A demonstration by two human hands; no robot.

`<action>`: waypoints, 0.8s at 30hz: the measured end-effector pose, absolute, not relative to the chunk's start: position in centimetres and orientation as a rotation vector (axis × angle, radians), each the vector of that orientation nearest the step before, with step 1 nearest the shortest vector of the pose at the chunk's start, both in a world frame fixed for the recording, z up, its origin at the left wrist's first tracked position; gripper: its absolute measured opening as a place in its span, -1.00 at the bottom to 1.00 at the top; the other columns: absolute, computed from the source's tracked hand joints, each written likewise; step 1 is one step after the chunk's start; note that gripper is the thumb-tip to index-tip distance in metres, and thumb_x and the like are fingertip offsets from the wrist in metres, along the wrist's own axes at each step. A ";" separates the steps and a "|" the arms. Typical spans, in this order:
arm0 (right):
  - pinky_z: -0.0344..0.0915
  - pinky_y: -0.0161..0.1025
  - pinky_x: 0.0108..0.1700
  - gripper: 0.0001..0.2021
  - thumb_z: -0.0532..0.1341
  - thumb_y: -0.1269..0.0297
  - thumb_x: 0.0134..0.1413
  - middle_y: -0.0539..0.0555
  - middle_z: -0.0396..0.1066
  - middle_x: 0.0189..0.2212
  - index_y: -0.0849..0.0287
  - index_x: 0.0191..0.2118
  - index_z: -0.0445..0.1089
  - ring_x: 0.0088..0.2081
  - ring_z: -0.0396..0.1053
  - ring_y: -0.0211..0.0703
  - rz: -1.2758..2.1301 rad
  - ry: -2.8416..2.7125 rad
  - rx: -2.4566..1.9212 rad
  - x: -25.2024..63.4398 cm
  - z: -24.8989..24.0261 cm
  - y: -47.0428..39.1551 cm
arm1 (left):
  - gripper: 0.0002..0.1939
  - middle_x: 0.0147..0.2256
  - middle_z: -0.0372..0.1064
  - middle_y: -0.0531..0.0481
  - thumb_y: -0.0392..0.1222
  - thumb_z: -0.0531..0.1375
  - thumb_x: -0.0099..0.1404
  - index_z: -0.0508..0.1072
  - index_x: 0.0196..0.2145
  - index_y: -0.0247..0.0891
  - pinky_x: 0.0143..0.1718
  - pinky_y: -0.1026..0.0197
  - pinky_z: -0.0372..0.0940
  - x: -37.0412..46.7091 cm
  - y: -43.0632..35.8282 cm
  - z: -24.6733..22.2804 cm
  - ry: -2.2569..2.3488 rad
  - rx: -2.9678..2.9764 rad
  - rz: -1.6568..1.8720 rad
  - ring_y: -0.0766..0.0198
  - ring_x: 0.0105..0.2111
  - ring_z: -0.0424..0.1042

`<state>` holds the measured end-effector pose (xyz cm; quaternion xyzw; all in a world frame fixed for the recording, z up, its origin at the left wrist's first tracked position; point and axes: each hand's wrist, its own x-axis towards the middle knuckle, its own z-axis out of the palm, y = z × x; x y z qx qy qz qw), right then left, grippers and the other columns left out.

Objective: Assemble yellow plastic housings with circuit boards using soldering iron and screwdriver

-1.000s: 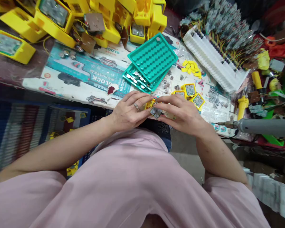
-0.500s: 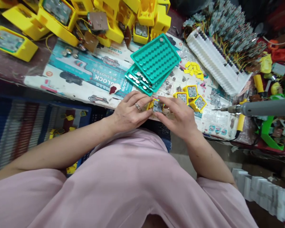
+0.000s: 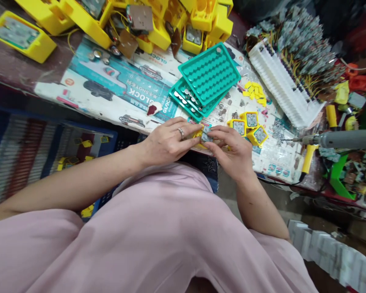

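Note:
At the table's front edge my left hand (image 3: 172, 140), with a ring on one finger, is closed on a small yellow plastic case (image 3: 199, 133), mostly covered by the fingers. My right hand (image 3: 232, 148) pinches a small grey circuit board (image 3: 206, 135) between thumb and fingertips, right beside the case. Whether board and case touch is hard to make out. To the right of my right hand sit three small yellow cases (image 3: 251, 119) with grey boards inside. Just beyond my hands lie stacked green trays (image 3: 210, 73), the lower one holding round silver button cells (image 3: 187, 97).
Larger yellow cases (image 3: 161, 24) are heaped at the back left. Small yellow pieces (image 3: 254, 91) lie near a white rack (image 3: 282, 81) of wired boards. A grey-handled pointed tool (image 3: 347, 139) juts in from the right. A blue crate (image 3: 102, 142) stands below the table at left.
The view has shifted, so the table things appear farther right. The grey board in my right hand has turned and tilted a little beside the yellow case. Both hands keep their hold.

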<state>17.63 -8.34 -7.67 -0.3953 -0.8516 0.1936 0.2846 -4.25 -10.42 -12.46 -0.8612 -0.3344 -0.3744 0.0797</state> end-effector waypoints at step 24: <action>0.49 -0.12 -0.07 -0.77 0.22 0.31 0.24 0.14 0.51 -0.03 0.04 -0.02 0.51 -0.17 0.51 -0.15 0.355 -2.434 -1.068 17.7 -6.9 -9.4 | -0.84 -0.22 0.53 -0.09 -0.34 0.09 0.35 0.48 -0.31 -0.30 -0.17 0.14 0.44 -4.6 -10.6 -13.3 -1.214 -2.694 -1.326 0.23 -0.24 0.51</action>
